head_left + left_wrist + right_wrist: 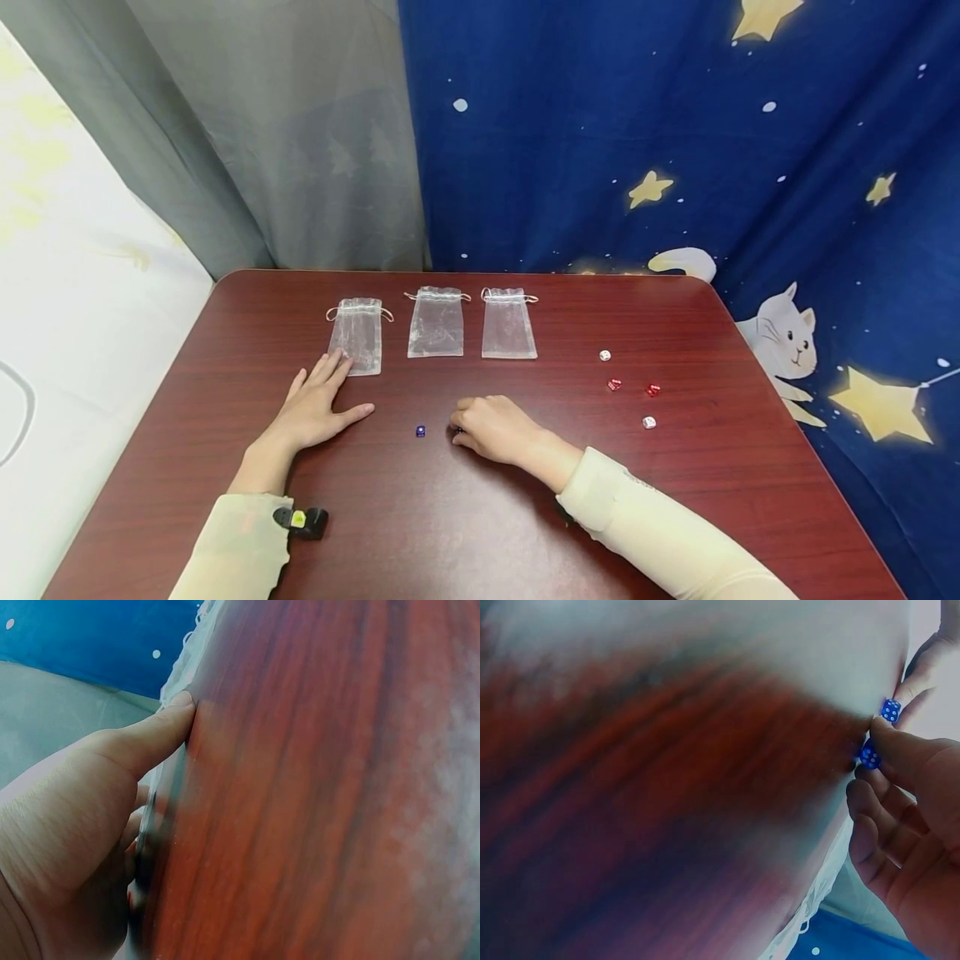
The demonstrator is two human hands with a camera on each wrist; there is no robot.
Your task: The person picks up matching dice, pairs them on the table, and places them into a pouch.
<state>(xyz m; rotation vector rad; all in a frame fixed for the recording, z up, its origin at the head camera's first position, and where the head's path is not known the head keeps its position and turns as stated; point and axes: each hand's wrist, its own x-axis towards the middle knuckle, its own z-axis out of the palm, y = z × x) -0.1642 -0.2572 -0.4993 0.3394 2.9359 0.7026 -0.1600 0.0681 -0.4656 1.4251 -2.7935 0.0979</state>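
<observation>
head cam: 1 blue die (421, 432) btwn l/r hands (309, 414) (495, 427), nearer r

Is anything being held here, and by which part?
The right hand pinches a blue die, seemingly by its opposite sides; the left hand holds nothing.

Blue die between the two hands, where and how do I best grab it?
Probably pinch two opposite upright sides of the blue die, coming from above and the left: it is a small cube sitting flat on the table, and the right hand is close on its right.
</observation>
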